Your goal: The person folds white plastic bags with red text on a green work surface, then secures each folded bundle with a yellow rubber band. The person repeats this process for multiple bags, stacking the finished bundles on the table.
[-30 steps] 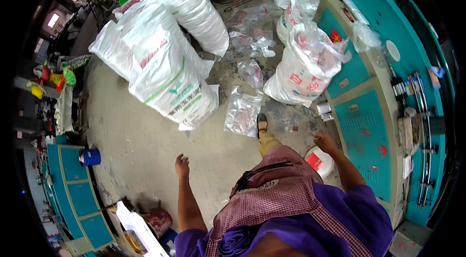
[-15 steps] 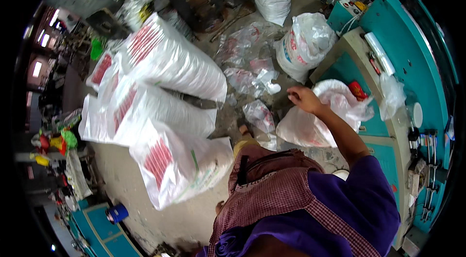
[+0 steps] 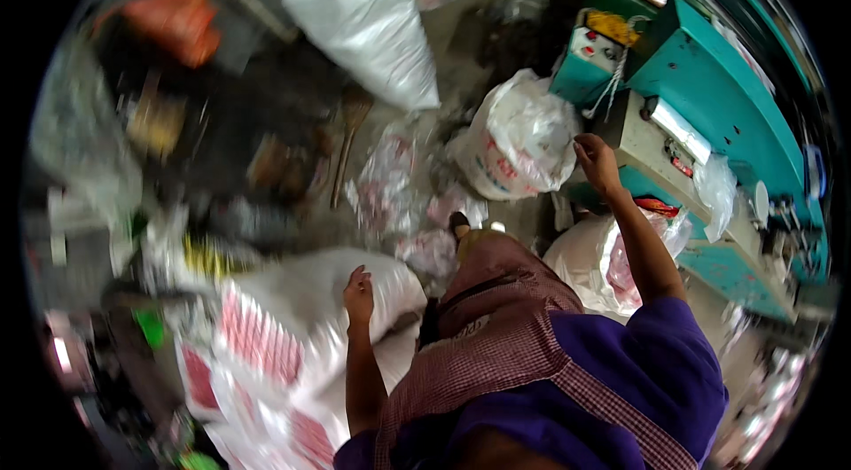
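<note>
My left hand (image 3: 358,294) hangs in front of a full white woven sack (image 3: 377,279) at the lower left; its fingers are slightly bent and apart, with nothing in them. Further right, my right hand (image 3: 598,164) is beside the rim of an upright white sack (image 3: 510,137) lined with clear plastic. Its fingers are loosely curled, and no object shows in them. I cannot tell whether they touch the sack. Below my right forearm stands an opened whitish bag (image 3: 581,257) with clear plastic inside.
Teal machine cabinets (image 3: 683,49) line the right side, with a clear plastic bag (image 3: 716,191) hanging there. Crumpled plastic film (image 3: 386,182) and a long-handled wooden tool (image 3: 344,151) lie on the floor ahead. Another white sack (image 3: 368,31) and an orange bag (image 3: 182,22) are further off.
My view has turned and moved forward, toward the lined sack. My right hand has gone from above the opened bag to beside that sack. My left hand has come up into fuller view.
</note>
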Tool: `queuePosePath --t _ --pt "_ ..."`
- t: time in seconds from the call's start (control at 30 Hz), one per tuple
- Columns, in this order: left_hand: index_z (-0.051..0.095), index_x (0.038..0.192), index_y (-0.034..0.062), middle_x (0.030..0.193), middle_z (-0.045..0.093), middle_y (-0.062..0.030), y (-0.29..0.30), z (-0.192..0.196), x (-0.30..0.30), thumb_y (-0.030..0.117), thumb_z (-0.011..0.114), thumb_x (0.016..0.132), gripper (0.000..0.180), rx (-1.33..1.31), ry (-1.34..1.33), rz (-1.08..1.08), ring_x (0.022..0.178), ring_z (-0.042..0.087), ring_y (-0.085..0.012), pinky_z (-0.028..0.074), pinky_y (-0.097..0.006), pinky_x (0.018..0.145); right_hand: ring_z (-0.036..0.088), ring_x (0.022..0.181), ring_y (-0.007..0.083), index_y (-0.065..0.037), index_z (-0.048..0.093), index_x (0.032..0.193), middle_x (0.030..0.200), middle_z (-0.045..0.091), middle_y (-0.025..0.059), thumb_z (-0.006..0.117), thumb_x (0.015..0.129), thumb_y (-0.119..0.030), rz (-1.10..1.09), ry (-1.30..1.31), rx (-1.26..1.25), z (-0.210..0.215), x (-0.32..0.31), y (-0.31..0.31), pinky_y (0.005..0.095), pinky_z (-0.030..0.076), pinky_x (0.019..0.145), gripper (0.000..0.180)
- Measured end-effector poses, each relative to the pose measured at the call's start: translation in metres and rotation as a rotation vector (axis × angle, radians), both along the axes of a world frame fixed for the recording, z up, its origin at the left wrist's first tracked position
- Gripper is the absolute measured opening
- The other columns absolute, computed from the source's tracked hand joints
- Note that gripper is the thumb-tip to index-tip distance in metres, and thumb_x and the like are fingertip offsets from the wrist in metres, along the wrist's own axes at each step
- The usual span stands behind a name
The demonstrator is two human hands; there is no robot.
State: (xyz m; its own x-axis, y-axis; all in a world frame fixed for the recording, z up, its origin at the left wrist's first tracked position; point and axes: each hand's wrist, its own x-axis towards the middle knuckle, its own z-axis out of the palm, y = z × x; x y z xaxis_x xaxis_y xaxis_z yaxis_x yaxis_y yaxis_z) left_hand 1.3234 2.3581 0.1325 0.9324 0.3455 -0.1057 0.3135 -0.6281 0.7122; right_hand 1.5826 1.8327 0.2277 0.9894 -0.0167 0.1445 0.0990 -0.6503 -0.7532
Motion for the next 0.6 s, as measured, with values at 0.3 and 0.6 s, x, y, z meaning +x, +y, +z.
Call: queuePosePath --t 0.3,0.6 --pt "0.046 0.134 0.0015 0.111 0.064 -0.0142 0.020 0.045 0.257 0.028 0.052 0.095 0.047 -0.153 0.258 -0.065 0.095 0.060 -0.0209 0.046 -0.035 0.083 0.050 0.106 0.0379 -0.005 0.057 0.109 0.112 0.056 0.0184 0.065 0.081 -0.020 -0.393 -0.204 -0.382 -0.001 0.204 0.003 0.0436 0.042 0.091 0.033" --pt "0.043 0.133 -0.0023 0.118 0.060 -0.0152 0.064 0.036 0.472 0.025 0.052 0.095 0.048 -0.363 0.282 -0.101 0.104 0.057 -0.0234 0.044 -0.033 0.089 0.040 0.126 0.0343 -0.012 0.050 0.125 0.132 0.047 0.0136 0.061 0.084 -0.036 -0.784 0.146 -0.740 -0.013 0.304 -0.012 0.0539 0.036 0.097 0.049"
